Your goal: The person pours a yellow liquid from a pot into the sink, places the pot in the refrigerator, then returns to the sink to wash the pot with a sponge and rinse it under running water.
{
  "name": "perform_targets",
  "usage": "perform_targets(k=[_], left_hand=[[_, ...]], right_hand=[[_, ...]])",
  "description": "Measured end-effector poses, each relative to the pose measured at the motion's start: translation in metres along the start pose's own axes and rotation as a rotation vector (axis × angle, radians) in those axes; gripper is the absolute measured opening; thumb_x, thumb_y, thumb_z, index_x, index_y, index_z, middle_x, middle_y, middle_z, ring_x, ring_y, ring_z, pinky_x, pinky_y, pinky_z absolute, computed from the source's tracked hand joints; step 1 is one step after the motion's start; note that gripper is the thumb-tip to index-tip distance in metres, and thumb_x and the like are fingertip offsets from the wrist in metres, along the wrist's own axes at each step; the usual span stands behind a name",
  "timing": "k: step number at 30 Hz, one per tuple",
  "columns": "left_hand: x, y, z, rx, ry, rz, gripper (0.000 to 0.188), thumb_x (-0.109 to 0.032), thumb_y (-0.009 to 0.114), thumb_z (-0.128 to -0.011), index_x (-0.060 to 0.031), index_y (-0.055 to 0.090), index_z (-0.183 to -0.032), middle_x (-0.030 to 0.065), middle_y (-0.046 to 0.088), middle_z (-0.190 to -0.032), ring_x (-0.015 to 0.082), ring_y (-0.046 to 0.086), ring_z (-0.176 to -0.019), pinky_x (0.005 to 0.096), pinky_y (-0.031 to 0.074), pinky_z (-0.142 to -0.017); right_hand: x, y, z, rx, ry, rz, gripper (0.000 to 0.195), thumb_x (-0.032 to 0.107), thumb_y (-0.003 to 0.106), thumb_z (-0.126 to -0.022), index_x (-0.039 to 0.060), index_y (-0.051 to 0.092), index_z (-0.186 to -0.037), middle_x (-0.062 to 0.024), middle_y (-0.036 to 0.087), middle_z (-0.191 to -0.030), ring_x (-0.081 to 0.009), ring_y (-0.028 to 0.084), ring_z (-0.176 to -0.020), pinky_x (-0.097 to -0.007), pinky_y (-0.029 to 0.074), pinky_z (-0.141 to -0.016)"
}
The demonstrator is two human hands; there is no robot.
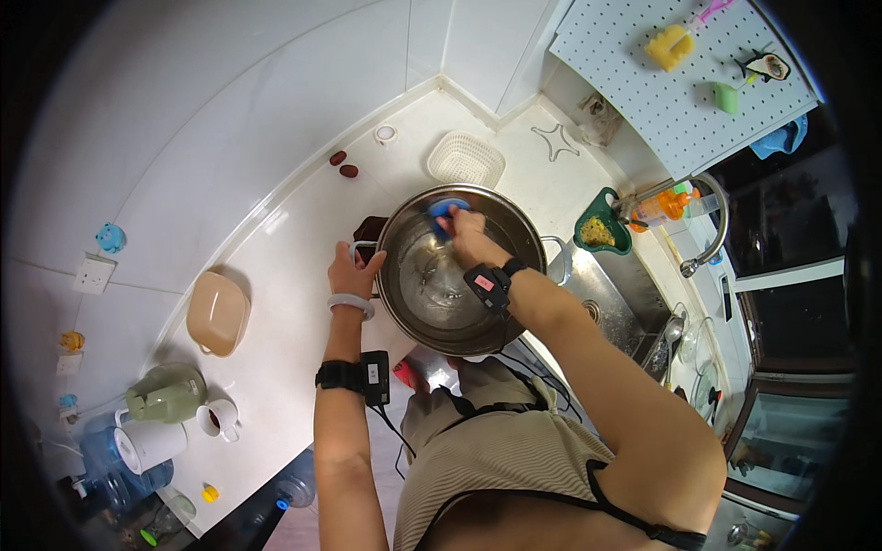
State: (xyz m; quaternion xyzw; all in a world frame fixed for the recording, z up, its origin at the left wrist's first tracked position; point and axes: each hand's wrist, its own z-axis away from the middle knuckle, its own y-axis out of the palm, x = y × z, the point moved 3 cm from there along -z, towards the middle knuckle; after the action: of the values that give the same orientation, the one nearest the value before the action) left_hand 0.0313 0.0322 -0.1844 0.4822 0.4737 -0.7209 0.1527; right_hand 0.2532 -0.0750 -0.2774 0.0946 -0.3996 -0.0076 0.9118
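Observation:
A large stainless steel pot (441, 303) with two loop handles stands right before me, at the front of the counter. My left hand (352, 270) grips its left handle (360, 249), the thumb resting near the rim. Inside the pot, my right hand (466, 237) holds a blue scrubber (448, 206) close to the far inner wall; it is blurred, so its exact kind is unclear. Wet, shiny patches show on the pot's bottom. The right handle (563, 260) is free and reaches over the edge of the sink (613, 293).
Behind the pot sits a white plastic basket (466, 161). A green sink strainer (603, 222) with yellow scraps stands by the curved faucet (716, 227). Leftward are a beige basin (218, 314), a white mug (219, 419) and a green jug (167, 392). A pegboard (620, 62) hangs upper right.

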Motion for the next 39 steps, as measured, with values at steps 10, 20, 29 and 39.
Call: perform_targets(k=[10, 20, 29, 39], left_hand=[[-0.012, 0.003, 0.001, 0.003, 0.020, -0.040, 0.046, -0.033, 0.075, -0.066, -0.0045, 0.039, -0.074, 0.0053, 0.047, -0.058, 0.0178, 0.046, -0.051, 0.0316, 0.042, -0.051], [-0.002, 0.005, 0.000, -0.070, 0.041, -0.044, 0.047, -0.036, 0.075, -0.065, -0.0046, 0.040, -0.073, 0.0057, 0.047, -0.057, 0.0186, 0.047, -0.051, 0.0325, 0.042, -0.051], [0.003, 0.004, 0.000, -0.045, 0.041, -0.017, 0.046, -0.035, 0.074, -0.065, -0.0049, 0.040, -0.073, 0.0050, 0.046, -0.058, 0.0176, 0.045, -0.052, 0.0312, 0.041, -0.052], [-0.001, 0.002, 0.002, -0.024, 0.025, -0.066, 0.045, -0.033, 0.074, -0.065, -0.0039, 0.040, -0.073, 0.0060, 0.048, -0.059, 0.0194, 0.047, -0.052, 0.0335, 0.041, -0.053]], right_hand=[[-0.054, 0.035, 0.011, 0.474, -0.347, 1.095, 0.033, 0.020, 0.067, -0.068, -0.0024, 0.062, -0.092, -0.0158, 0.063, -0.073, -0.0229, 0.063, -0.065, -0.0342, 0.050, -0.061], [-0.046, 0.042, 0.073, 0.998, -0.053, 1.223, 0.033, 0.005, 0.060, -0.072, -0.0103, 0.052, -0.100, -0.0177, 0.063, -0.073, -0.0257, 0.064, -0.070, -0.0366, 0.052, -0.058], [0.016, -0.011, -0.005, 0.071, 0.044, -0.055, 0.014, 0.001, 0.050, -0.084, -0.0068, 0.049, -0.095, -0.0188, 0.060, -0.081, -0.0297, 0.064, -0.063, -0.0393, 0.056, -0.053], [0.013, -0.073, 0.021, -0.413, -0.138, -0.520, 0.011, 0.008, 0.058, -0.083, -0.0020, 0.055, -0.088, -0.0108, 0.060, -0.073, -0.0174, 0.058, -0.053, -0.0287, 0.049, -0.046]])
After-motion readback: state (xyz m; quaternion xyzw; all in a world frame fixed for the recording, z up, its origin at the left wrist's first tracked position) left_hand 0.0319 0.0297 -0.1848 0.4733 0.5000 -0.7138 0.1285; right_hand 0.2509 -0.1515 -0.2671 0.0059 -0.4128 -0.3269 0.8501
